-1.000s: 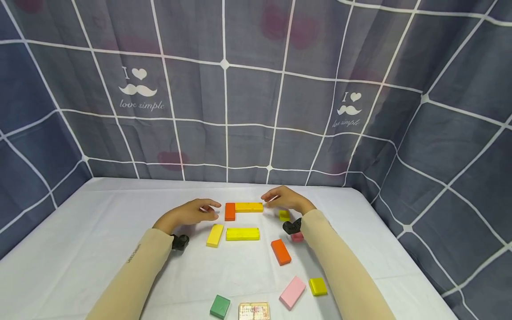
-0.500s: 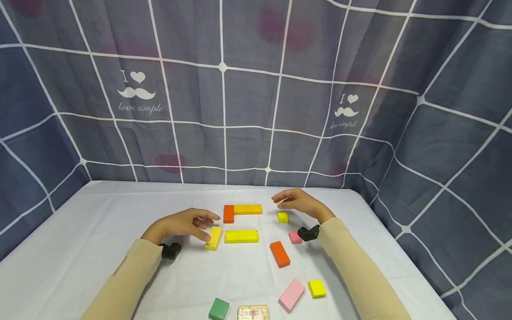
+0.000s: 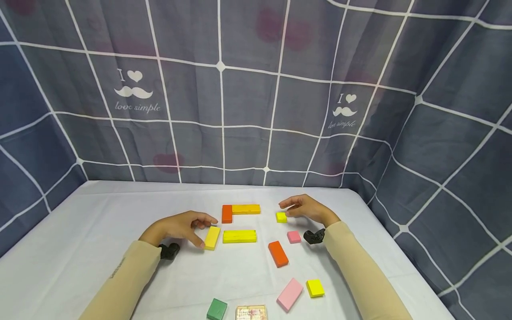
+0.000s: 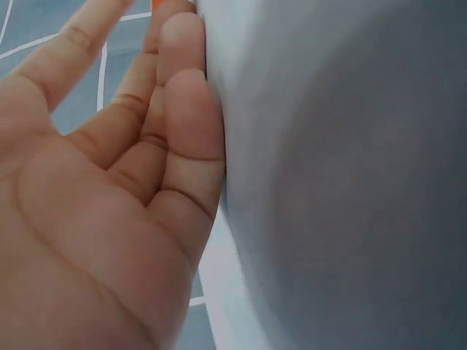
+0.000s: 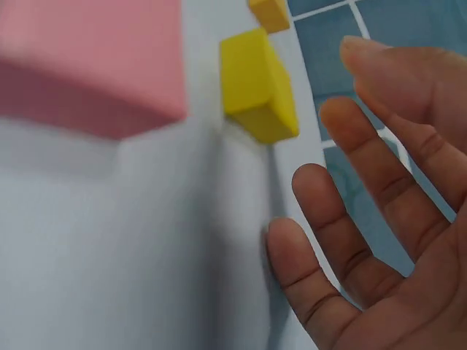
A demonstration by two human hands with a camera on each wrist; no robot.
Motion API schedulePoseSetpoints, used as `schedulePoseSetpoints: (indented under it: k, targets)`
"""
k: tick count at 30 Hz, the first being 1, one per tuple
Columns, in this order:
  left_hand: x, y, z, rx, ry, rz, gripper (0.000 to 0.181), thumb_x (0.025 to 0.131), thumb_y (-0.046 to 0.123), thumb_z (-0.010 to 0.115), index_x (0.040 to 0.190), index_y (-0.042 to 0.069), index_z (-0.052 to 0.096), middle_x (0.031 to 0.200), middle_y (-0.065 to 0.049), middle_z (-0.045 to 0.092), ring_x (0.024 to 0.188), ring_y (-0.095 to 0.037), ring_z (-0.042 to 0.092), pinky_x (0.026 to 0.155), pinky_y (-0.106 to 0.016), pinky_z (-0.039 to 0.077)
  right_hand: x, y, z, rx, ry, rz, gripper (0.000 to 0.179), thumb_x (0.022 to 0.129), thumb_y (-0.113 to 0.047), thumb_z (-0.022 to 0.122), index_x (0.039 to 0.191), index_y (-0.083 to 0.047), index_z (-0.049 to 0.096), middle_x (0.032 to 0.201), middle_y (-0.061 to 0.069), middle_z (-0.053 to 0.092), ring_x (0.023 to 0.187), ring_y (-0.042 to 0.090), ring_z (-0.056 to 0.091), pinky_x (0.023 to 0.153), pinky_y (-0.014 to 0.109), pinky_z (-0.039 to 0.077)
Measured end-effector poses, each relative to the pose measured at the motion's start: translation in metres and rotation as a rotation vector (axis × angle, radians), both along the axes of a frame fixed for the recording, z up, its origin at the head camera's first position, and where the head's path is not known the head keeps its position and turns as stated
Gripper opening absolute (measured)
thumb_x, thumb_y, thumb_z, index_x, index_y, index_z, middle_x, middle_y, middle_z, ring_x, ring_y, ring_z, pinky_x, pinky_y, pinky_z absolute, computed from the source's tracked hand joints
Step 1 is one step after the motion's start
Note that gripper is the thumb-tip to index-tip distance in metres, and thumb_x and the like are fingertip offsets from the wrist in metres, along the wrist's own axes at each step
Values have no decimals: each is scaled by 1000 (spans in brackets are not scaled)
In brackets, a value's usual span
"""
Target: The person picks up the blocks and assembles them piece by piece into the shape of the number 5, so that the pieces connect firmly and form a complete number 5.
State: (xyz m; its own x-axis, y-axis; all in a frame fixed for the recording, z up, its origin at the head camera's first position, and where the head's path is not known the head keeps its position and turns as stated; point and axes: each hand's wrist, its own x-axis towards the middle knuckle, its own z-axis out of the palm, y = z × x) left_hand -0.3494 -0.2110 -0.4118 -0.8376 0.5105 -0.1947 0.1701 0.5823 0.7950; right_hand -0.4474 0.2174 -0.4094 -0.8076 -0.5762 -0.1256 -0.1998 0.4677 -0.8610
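My left hand (image 3: 180, 227) is beside a pale yellow block (image 3: 212, 238). Its thumb is at the block's near left edge, and its other fingers reach past the far end. In the left wrist view the left hand (image 4: 109, 175) has relaxed fingers low along the white cloth; the yellow block does not show there. My right hand (image 3: 309, 209) hovers by a small yellow block (image 3: 281, 217), its fingers loosely bent. The right wrist view shows a gap between the right hand (image 5: 387, 197) and the yellow block (image 5: 255, 87).
A red-orange block (image 3: 226, 214) adjoins an amber block (image 3: 246, 209). A long yellow block (image 3: 239, 236) lies nearer. Around the right lie an orange block (image 3: 278, 254), two pink blocks (image 3: 294, 237) and a yellow square (image 3: 315, 288). A green block (image 3: 217, 309) and patterned piece (image 3: 251, 313) are in front.
My left hand has come nearer and down to the pale yellow block. My right hand has moved away from the amber block, rightward and nearer, to beside the small yellow block.
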Motion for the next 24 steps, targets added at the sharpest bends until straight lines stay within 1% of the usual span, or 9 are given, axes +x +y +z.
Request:
schedulePoseSetpoints:
  k: [4, 7, 10, 14, 19, 24]
  targets:
    - [0, 3, -2, -15, -7, 17, 67, 76, 4, 95, 138, 3, 69, 123, -4, 66, 113, -25, 53, 109, -43, 45, -3, 5, -6, 5, -8, 6, 45, 97, -2, 77, 139, 8, 66, 139, 22, 69, 114, 18, 67, 99, 31, 54]
    - [0, 3, -3, -18, 1, 15, 65, 76, 3, 95, 136, 2, 70, 124, -3, 66, 113, -25, 52, 108, -44, 44, -5, 5, -8, 32, 8, -3, 44, 94, -1, 80, 136, 7, 69, 134, 18, 73, 108, 17, 66, 97, 29, 53]
    - [1, 4, -2, -17, 8, 16, 63, 76, 4, 96, 133, 2, 70, 122, -3, 66, 112, -25, 53, 106, -42, 45, -5, 4, -9, 66, 37, -5, 43, 91, 0, 82, 133, 5, 72, 129, 14, 75, 105, 17, 64, 96, 28, 52]
    - [1, 4, -2, -14, 14, 20, 60, 76, 4, 96, 130, 2, 70, 118, -3, 65, 110, -25, 53, 105, -42, 45, -4, 1, -9, 96, 67, 2, 44, 89, 1, 83, 132, 4, 73, 125, 12, 75, 103, 19, 61, 95, 29, 50]
    - [1, 4, -3, -13, 16, 30, 57, 76, 4, 96, 127, 2, 70, 116, -3, 65, 109, -25, 53, 105, -42, 46, -2, -5, -7, 129, 72, -14, 45, 86, 2, 85, 130, 3, 74, 116, 6, 75, 97, 19, 57, 90, 30, 48]
    - [1, 4, -4, -15, 19, 34, 57, 76, 4, 97, 126, 2, 70, 114, -3, 65, 107, -24, 53, 104, -41, 47, -3, -8, -8, 129, 71, -23, 43, 84, 6, 85, 126, 7, 74, 110, 4, 74, 91, 17, 56, 84, 29, 48]
